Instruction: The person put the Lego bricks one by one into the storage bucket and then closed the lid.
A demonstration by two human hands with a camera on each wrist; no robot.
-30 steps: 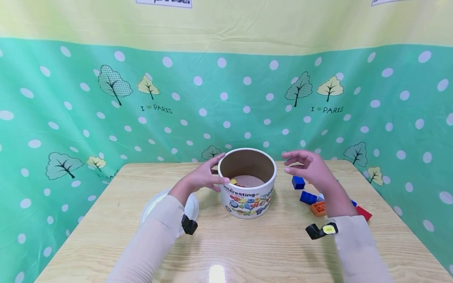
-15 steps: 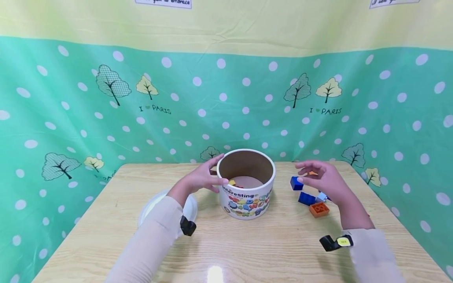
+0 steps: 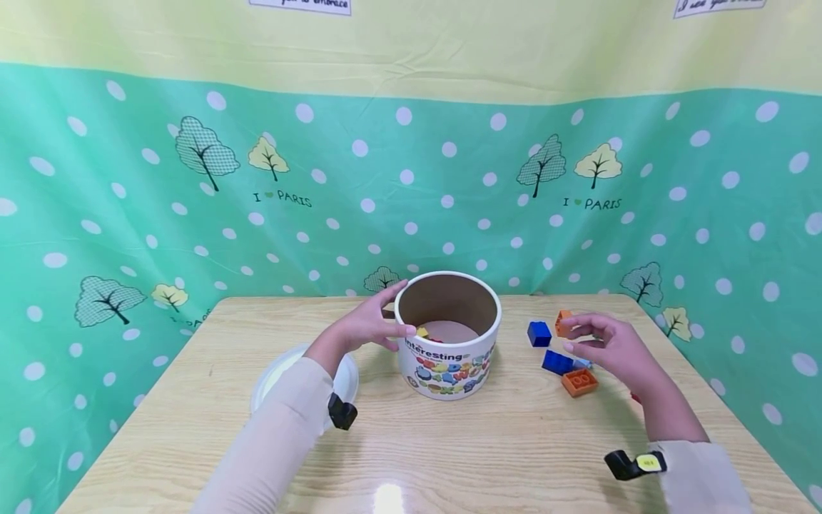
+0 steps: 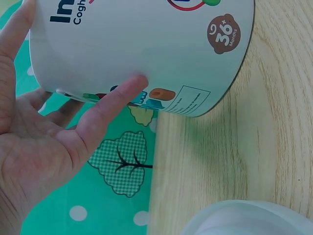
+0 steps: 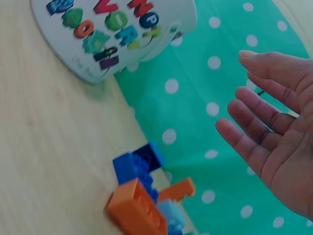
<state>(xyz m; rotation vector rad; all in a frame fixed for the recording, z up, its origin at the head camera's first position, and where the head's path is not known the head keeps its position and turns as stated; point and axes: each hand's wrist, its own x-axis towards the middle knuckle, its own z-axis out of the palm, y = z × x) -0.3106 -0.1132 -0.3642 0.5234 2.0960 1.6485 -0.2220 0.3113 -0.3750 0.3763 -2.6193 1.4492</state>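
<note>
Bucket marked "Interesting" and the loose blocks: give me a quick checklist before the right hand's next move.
1. Bucket upright, top open: ok.
2. Left hand on the bucket: ok, touching its side.
3. Right hand free: ok, it holds nothing.
4. White lid off the bucket: ok, it lies to the left.
5. Red piece in plain sight: not ok, only a sliver shows beside the right forearm.
6. Count of pieces inside: cannot tell, the interior is partly hidden.

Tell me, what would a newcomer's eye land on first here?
Probably the white letter-printed bucket, standing open on the wooden table, with the left hand touching its side. Next come the blue toy bricks and orange toy bricks to its right, near the right hand. Behind the table hangs a green-and-yellow cloth with white dots and trees.
</note>
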